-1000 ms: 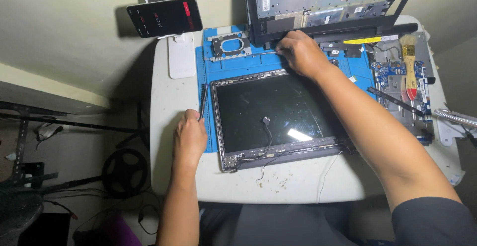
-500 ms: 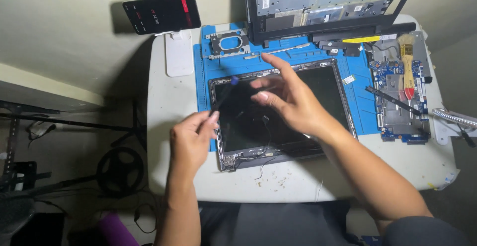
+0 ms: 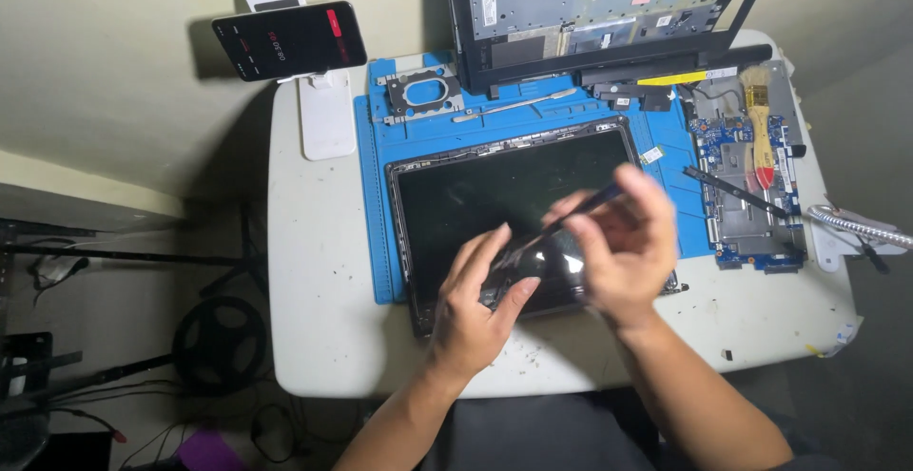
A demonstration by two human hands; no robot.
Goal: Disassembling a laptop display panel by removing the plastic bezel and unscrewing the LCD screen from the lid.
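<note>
Screen panel: we are looking at a laptop screen panel (image 3: 504, 186), dark and glossy, lying face up within a thin black frame, with a bright glare spot near its near edge. It is resting on the blue mat (image 3: 380, 195) in the middle of the tabletop (image 3: 314, 290), its near edge overhanging the mat toward the tabletop's front edge.
Tool: we are seeing a slim dark tool (image 3: 561, 224), slanted, with its upper end by our right fingers and its lower end meeting our left fingers above the panel's near half.
Right hand: our right hand (image 3: 618, 252) is pinching the tool between thumb and fingertips, hovering over the panel's near right part.
Left hand: our left hand (image 3: 475, 305) is reaching over the panel's near edge, fingers curled at the tool's lower end; we cannot tell whether it is gripping the tool or only touching it.
Far edge: a laptop base (image 3: 599, 5) is standing tilted up at the tabletop's far edge, with a metal bracket (image 3: 423, 93) and a thin metal pry bar (image 3: 518, 107) lying on the mat in front of it.
Right side: a circuit board (image 3: 737, 176) and a brush (image 3: 758, 124) are lying near the tabletop's right edge.
Far-left corner: a phone (image 3: 290, 40) is sitting on a white stand (image 3: 325, 119).
</note>
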